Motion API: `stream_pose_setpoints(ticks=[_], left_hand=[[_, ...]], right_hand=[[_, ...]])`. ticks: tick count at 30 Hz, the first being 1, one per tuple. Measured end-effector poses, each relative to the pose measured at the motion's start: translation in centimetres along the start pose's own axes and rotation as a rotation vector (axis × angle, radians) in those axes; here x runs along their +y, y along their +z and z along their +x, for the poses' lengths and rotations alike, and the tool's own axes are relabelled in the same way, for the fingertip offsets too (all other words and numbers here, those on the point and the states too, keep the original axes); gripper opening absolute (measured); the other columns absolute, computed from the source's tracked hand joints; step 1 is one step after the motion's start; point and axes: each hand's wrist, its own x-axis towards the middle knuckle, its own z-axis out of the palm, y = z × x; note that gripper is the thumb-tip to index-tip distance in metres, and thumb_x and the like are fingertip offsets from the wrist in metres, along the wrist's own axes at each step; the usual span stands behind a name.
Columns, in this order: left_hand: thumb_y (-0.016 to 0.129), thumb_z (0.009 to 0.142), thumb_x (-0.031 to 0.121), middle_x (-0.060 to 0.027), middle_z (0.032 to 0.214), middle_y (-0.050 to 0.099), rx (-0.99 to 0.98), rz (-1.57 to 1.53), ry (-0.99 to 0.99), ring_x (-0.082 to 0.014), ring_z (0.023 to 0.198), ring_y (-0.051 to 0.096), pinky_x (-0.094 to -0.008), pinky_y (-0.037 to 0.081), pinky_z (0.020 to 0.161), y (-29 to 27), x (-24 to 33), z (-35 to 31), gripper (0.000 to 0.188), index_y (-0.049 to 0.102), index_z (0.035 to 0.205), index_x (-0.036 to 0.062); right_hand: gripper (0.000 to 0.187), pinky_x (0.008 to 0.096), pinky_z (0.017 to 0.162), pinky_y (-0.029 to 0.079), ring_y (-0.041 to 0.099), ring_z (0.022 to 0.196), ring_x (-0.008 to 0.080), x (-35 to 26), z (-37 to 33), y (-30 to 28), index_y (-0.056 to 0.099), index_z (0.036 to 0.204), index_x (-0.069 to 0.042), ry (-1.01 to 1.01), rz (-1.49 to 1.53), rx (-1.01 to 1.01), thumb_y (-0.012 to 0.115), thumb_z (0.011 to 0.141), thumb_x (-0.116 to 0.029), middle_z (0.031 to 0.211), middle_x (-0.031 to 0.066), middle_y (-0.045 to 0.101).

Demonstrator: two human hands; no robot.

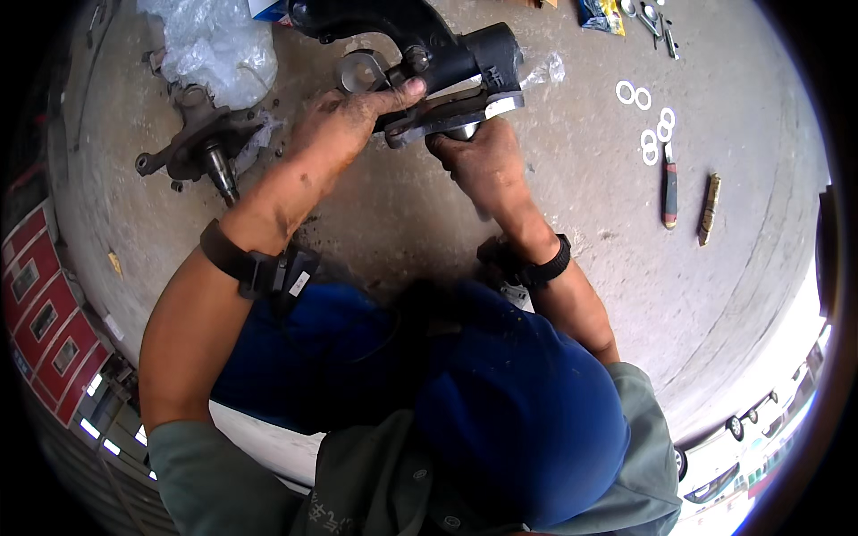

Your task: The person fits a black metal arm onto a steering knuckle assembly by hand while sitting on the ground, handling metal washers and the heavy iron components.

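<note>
A thick black axle beam (438,55) comes in from the top edge, with a grey metal steering knuckle (429,122) at its near side. My left hand (340,129) is closed on the left part of the knuckle, one finger stretched along the black metal; its other fingertips are hidden. Beside that hand stands a bright metal ring (361,70). Under the knuckle's flange, my right hand (487,165) wraps round its shiny round shaft, mostly covered by the fingers. On the floor to the left lies a second, dark, dirty steering knuckle (192,143) with its spindle pointing toward me.
Crumpled clear plastic (219,49) lies at the upper left. To the right are several white rings (650,147), a scraper with a dark red handle (670,192) and a worn brown strip (710,210). Metal tools (657,22) and a yellow-blue packet (601,16) sit at the top right.
</note>
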Motion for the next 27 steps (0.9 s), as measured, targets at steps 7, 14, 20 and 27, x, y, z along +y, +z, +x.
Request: stream_pose_setpoints(ticks=[7,14,20,27], left_hand=[[0.088,0.070,0.059,-0.0186,0.118,0.068,-0.092,0.049,-0.037,-0.0305,0.119,0.058,-0.0429,0.039,0.107,1.6,-1.2,-3.4,0.080,0.069,0.122,0.0000],[0.086,0.078,0.049,-0.0092,0.128,0.066,-0.314,-0.067,-0.045,-0.0241,0.123,0.057,-0.0390,0.037,0.110,4.8,-4.4,-2.8,0.074,0.063,0.134,0.0076],[0.082,0.081,0.054,-0.0082,0.117,0.072,-0.414,-0.013,0.102,-0.0228,0.115,0.062,-0.0365,0.045,0.101,6.8,-5.8,-0.6,0.061,0.072,0.122,0.0097],[0.082,0.074,0.061,-0.0143,0.126,0.067,-0.479,0.073,0.139,-0.0280,0.126,0.055,-0.0410,0.036,0.111,11.6,-1.9,2.5,0.081,0.067,0.128,0.0026]], right_hand=[[0.022,0.0396,0.071,0.056,0.073,0.077,0.0280,2.6,-3.9,0.4,0.072,0.097,-0.001,-0.013,0.009,0.043,0.072,0.079,-0.015,0.082,0.0203,0.072],[0.028,0.0408,0.074,0.058,0.074,0.086,0.0342,7.0,-5.1,-1.0,0.073,0.104,-0.006,-0.162,-0.121,0.121,0.075,0.077,-0.013,0.091,0.0208,0.073],[0.027,0.0397,0.075,0.058,0.075,0.085,0.0316,9.1,-4.0,-3.6,0.075,0.104,-0.007,-0.108,-0.040,0.109,0.076,0.078,-0.015,0.090,0.0178,0.075],[0.028,0.0406,0.079,0.058,0.075,0.087,0.0322,11.0,-2.7,-9.0,0.075,0.105,-0.006,-0.054,-0.103,0.218,0.076,0.079,-0.017,0.093,0.0188,0.075]])
